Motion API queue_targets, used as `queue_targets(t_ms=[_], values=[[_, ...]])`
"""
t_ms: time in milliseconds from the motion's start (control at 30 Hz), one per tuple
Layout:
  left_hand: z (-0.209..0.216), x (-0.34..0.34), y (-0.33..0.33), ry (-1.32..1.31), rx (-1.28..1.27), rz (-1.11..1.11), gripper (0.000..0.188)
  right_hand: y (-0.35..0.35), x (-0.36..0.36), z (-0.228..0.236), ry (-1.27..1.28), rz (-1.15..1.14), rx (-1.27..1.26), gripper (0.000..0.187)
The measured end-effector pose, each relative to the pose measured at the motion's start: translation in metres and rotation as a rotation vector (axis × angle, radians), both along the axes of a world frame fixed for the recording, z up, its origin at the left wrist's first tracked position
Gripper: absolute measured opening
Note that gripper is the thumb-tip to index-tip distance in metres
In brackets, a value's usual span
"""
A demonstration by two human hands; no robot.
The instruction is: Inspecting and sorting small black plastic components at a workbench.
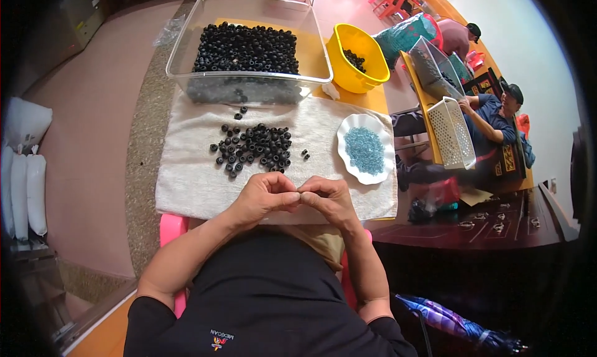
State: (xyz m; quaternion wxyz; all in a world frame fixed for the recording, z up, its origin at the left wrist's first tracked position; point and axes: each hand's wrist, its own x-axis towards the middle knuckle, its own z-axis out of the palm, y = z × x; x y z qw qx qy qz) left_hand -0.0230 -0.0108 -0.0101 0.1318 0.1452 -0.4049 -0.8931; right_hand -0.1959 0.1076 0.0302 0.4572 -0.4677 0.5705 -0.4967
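Note:
My left hand (268,197) and my right hand (326,198) meet at the near edge of the white cloth (186,183). Thumbs and forefingers are pinched together at the tips; whatever they hold is tiny and mostly covered. Just beyond them lies a loose pile of small round black pieces with holes (258,144). Two separate black pieces (305,154) sit to the right of that pile. A white wavy-edged dish (342,147) on the right holds small clear bluish pieces (365,151).
Behind the cloth stands a large clear plastic bin (261,86) of black pieces. Beside it is a yellow basin (348,74) with a few more. At the right, a co-worker (494,118) sits by a white perforated basket (449,133). A folded umbrella (448,320) lies lower right.

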Motion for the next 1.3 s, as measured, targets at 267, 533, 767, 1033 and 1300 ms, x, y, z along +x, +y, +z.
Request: queue_targets(t_ms=[267, 533, 767, 1033, 1300], values=[[0.006, 0.001, -0.001, -0.007, 0.096, -0.001, 0.011, 0.004, 0.013, -0.016, 0.196, -0.123, -0.151, 0.011], [0.002, 0.001, 0.0, 0.022, 0.069, -0.058, 0.01, 0.006, 0.004, -0.019, -0.19, -0.085, 0.034, 0.01], [0.006, 0.002, -0.002, 0.022, 0.092, -0.071, 0.011, 0.009, 0.014, -0.025, -0.332, -0.149, 0.036, 0.016], [0.005, 0.003, -0.003, 0.012, 0.08, -0.055, 0.011, 0.015, 0.033, -0.026, 0.043, -0.302, -0.047, 0.018], [0.005, 0.004, 0.0, -0.032, 0.125, -0.066, 0.011, 0.017, 0.035, -0.025, 0.337, -0.281, -0.279, 0.012]])
